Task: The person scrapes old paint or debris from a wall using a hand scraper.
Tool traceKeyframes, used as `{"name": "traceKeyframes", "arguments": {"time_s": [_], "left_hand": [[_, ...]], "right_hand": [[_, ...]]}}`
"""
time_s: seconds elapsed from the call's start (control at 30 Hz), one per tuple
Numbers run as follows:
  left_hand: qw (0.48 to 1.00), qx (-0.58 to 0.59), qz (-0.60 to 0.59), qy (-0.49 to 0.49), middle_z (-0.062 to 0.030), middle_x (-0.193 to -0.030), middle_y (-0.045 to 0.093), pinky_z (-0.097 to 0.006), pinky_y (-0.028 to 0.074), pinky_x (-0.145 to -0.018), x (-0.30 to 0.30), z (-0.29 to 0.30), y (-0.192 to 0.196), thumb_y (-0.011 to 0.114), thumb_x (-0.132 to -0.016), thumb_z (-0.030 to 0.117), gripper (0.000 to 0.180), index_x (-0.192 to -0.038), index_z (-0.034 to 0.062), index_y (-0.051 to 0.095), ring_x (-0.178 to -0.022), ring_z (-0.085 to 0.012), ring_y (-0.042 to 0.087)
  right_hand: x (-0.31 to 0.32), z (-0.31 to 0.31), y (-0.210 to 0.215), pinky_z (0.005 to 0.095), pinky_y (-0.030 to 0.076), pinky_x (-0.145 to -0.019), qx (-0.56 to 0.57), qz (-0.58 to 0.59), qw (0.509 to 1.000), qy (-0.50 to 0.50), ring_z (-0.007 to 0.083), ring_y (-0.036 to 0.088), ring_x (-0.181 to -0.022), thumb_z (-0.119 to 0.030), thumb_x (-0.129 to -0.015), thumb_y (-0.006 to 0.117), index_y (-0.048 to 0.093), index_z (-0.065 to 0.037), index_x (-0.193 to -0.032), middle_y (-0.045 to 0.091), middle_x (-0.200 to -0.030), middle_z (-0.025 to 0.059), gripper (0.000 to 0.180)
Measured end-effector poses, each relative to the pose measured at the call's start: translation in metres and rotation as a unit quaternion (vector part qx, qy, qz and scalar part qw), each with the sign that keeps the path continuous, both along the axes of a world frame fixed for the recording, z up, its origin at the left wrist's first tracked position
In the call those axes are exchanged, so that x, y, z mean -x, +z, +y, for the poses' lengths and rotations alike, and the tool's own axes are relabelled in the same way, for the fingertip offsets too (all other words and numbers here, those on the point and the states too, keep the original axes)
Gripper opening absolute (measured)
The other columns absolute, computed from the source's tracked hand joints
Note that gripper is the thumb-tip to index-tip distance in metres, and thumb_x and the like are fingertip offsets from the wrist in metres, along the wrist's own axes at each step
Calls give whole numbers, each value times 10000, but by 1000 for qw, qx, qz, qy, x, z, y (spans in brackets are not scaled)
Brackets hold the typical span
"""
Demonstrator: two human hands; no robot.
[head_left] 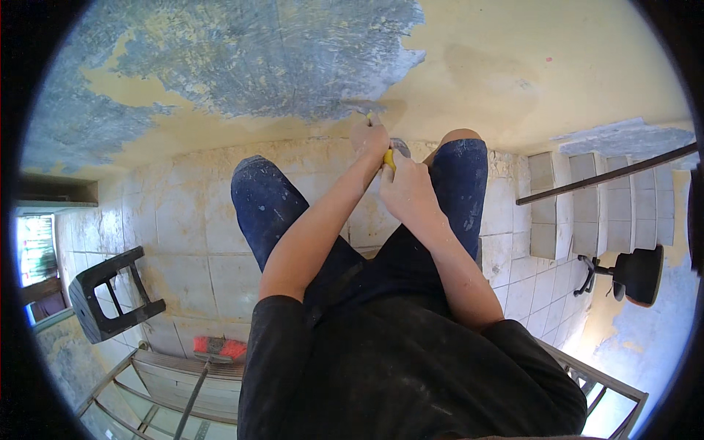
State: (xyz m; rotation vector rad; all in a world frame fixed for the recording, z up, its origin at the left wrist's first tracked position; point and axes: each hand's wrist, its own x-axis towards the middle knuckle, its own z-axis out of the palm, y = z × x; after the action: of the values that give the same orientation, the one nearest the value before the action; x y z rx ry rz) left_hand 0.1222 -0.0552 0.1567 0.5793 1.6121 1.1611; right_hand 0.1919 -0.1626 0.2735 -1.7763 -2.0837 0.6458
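Two hands work at the wall [469, 66]: our left hand [369, 138] presses fingers closed on the scraper [387, 154] blade against the yellow paint, our right hand [405, 189] wrapped tight around its yellow handle, above our knees.

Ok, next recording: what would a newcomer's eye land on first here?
The wall ahead, its yellow paint stripped to big grey patches on the left. At the paint's edge, both hands, left hand and right hand, press a yellow-handled scraper. A dark stool lies tipped on the tiled floor, lower left.
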Motion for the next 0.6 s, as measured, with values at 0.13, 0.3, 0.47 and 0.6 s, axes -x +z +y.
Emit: {"name": "traceKeyframes", "arguments": {"time_s": [0.13, 0.3, 0.47, 0.6], "left_hand": [[999, -35, 0, 21, -168, -615, 639, -393, 495, -531, 10, 21, -4, 517, -951, 268, 392, -749, -47, 636, -496, -253, 645], [998, -30, -40, 48, -148, -547, 590, -384, 457, -431, 7, 27, -5, 549, -937, 217, 312, -761, -32, 613, -415, -236, 596], [997, -14, -58, 44, -113, -532, 556, -371, 408, -391, 9, 19, 15, 533, -959, 189, 328, -718, -28, 578, -392, -208, 540], [995, 8, -79, 55, -89, -516, 534, -360, 383, -387, 15, 29, 18, 512, -976, 180, 350, -693, -22, 553, -383, -182, 500]], "right_hand": [[17, 5, 20, 518, 496, -730, 4, 5, 1000, -29, 479, 625, -783, -119, -879, 512, 589, 85, -910, 614, -808, 338, 220], [17, 18, 20, 511, 498, -726, 17, 16, 1000, -19, 478, 625, -781, -119, -879, 506, 595, 89, -934, 614, -796, 336, 233], [19, 26, 22, 504, 495, -758, 64, -16, 997, -29, 474, 628, -812, -122, -875, 508, 605, 97, -977, 623, -828, 332, 261], [25, 44, 27, 503, 494, -767, 69, -27, 997, -13, 468, 629, -837, -112, -867, 506, 606, 99, -987, 626, -843, 331, 263]]}}
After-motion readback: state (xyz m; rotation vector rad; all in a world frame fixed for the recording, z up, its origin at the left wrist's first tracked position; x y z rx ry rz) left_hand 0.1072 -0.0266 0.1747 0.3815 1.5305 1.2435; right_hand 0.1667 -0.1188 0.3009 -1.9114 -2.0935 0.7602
